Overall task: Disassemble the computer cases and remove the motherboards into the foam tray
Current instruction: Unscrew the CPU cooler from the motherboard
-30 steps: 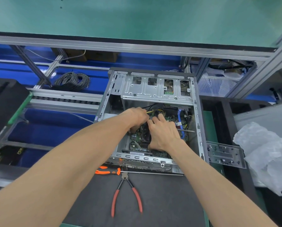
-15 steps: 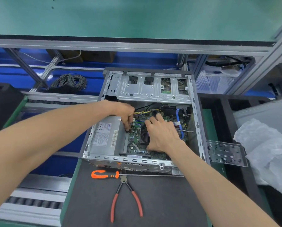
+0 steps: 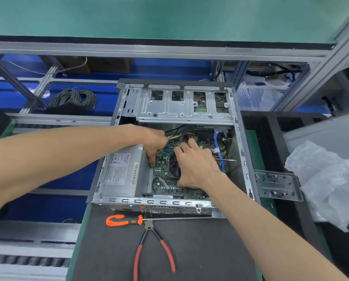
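Head view. Nearest the worktop's front edge, on the dark mat (image 3: pixel 200 250), lie one pair of red-handled pliers (image 3: pixel 152 250) and, just behind it, one orange-handled screwdriver (image 3: pixel 125 220), its shaft running along the foot of the computer case (image 3: pixel 240 151). The single case lies open, side panel off, overhanging the mat's left edge. Inside, the silver power supply (image 3: pixel 122 173) fills the near-left corner; the green motherboard (image 3: pixel 161 171) is seated on the case floor to its right, partly hidden by both hands. The left hand (image 3: pixel 153 142) reaches in above the power supply, fingers curled down at the board's left edge beside a bundle of yellow and black wires (image 3: pixel 177 135); whether it grasps anything cannot be told. The right hand (image 3: pixel 196 165) rests over the black CPU fan (image 3: pixel 174 171), thumb at the board's near part, fingers bent toward the wires; its grasp cannot be told either. One blue cable (image 3: pixel 218 149) runs along the board's right side. The drive cage (image 3: pixel 181 106) spans the case's far end. At the right, one loose metal bracket (image 3: pixel 275 185) lies against the case wall, with crumpled plastic wrap (image 3: pixel 327 179) beyond. Far left, one wire coil (image 3: pixel 74 100) sits below the worktop.
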Action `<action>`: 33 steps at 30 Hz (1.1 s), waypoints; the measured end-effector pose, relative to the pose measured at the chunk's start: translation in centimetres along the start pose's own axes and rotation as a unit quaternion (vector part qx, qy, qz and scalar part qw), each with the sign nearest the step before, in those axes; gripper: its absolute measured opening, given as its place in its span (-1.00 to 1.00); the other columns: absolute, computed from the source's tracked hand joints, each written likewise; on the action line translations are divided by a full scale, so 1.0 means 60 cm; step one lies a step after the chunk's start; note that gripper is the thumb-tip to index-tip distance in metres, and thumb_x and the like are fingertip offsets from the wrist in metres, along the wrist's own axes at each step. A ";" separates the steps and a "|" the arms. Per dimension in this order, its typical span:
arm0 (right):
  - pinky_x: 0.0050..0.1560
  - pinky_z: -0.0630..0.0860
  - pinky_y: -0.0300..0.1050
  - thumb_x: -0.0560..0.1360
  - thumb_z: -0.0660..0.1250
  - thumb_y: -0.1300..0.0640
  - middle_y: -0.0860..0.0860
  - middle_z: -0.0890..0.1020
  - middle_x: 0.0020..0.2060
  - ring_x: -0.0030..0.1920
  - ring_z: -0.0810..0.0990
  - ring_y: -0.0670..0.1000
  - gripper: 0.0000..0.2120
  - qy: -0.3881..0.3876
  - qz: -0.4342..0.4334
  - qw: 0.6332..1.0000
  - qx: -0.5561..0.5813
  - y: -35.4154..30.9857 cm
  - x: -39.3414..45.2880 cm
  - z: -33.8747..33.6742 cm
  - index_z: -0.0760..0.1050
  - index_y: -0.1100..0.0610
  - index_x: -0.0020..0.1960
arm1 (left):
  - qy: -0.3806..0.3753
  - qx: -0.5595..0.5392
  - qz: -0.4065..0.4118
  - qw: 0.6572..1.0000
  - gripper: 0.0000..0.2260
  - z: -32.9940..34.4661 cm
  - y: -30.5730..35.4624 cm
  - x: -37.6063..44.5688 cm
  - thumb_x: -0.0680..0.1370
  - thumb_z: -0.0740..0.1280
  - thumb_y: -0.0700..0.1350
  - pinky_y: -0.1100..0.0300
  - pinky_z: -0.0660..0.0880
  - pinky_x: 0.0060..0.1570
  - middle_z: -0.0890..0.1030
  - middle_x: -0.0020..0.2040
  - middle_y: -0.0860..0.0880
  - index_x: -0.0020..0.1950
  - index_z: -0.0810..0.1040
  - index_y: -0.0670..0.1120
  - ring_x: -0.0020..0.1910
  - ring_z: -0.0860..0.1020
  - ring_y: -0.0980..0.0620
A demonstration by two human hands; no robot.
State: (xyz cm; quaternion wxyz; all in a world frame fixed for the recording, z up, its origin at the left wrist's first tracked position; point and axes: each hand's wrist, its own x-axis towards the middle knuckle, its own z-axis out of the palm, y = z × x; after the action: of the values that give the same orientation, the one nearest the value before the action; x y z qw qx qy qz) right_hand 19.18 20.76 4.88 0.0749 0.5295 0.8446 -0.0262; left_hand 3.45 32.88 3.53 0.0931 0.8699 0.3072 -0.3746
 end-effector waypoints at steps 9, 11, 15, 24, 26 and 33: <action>-0.38 0.25 -0.07 0.19 0.49 -0.08 0.01 0.52 0.04 0.19 0.38 0.09 -0.39 0.011 -0.009 1.000 -0.002 0.003 0.004 0.002 0.43 0.14 0.15 | 0.023 0.061 0.045 0.997 -0.49 0.013 -0.008 0.015 0.43 0.47 0.26 0.18 0.39 -0.28 0.44 -0.46 0.00 -0.41 0.39 -0.10 -0.35 0.42 -0.02; -0.37 0.24 -0.07 0.19 0.49 -0.08 0.01 0.51 0.03 0.18 0.38 0.09 -0.39 0.012 -0.009 1.000 0.002 0.003 0.004 0.003 0.43 0.13 0.14 | 0.035 0.055 0.047 0.997 -0.50 0.018 -0.007 0.018 0.43 0.47 0.21 0.18 0.37 -0.30 0.40 -0.49 0.00 -0.43 0.38 -0.12 -0.37 0.40 -0.04; -0.37 0.20 -0.07 0.18 0.50 -0.10 -0.01 0.50 0.00 0.15 0.39 0.07 -0.41 0.015 -0.011 1.000 0.012 0.004 0.005 0.004 0.42 0.12 0.11 | 0.064 0.022 0.063 0.996 -0.54 0.020 -0.008 0.018 0.37 0.51 0.08 0.15 0.27 -0.36 0.33 -0.54 -0.02 -0.49 0.33 -0.11 -0.41 0.34 -0.06; -0.32 0.26 -0.03 0.16 0.56 -0.19 -0.02 0.51 0.10 0.22 0.37 0.07 -0.27 -0.002 0.004 1.000 0.020 0.003 0.008 -0.001 0.42 0.10 0.20 | 0.071 -0.044 0.068 0.994 -0.53 0.015 -0.007 0.007 0.31 0.57 -0.04 0.06 0.40 -0.40 0.31 -0.56 -0.03 -0.53 0.29 -0.12 -0.51 0.23 0.01; -0.33 0.25 -0.03 0.15 0.56 -0.19 -0.02 0.51 0.10 0.21 0.37 0.07 -0.27 -0.001 0.003 1.000 0.018 0.001 0.008 -0.002 0.42 0.10 0.19 | 0.068 -0.044 0.068 0.994 -0.53 0.013 -0.008 0.004 0.32 0.56 -0.05 0.08 0.38 -0.42 0.30 -0.57 -0.02 -0.52 0.29 -0.12 -0.50 0.25 -0.01; -0.35 0.22 -0.05 0.16 0.55 -0.15 0.00 0.51 0.09 0.20 0.37 0.07 -0.30 0.000 0.000 1.000 0.019 0.002 0.009 0.001 0.42 0.12 0.18 | 0.039 0.012 0.055 0.998 -0.57 0.006 -0.001 0.006 0.38 0.51 0.10 0.25 0.24 -0.54 0.35 -0.52 -0.01 -0.45 0.38 -0.10 -0.47 0.34 -0.01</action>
State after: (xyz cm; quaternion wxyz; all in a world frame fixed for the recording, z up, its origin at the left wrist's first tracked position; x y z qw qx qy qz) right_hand 19.06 21.27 4.76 0.0646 0.5311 0.8438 -0.0420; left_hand 3.39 32.94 2.99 0.0909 0.9004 0.2573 -0.3389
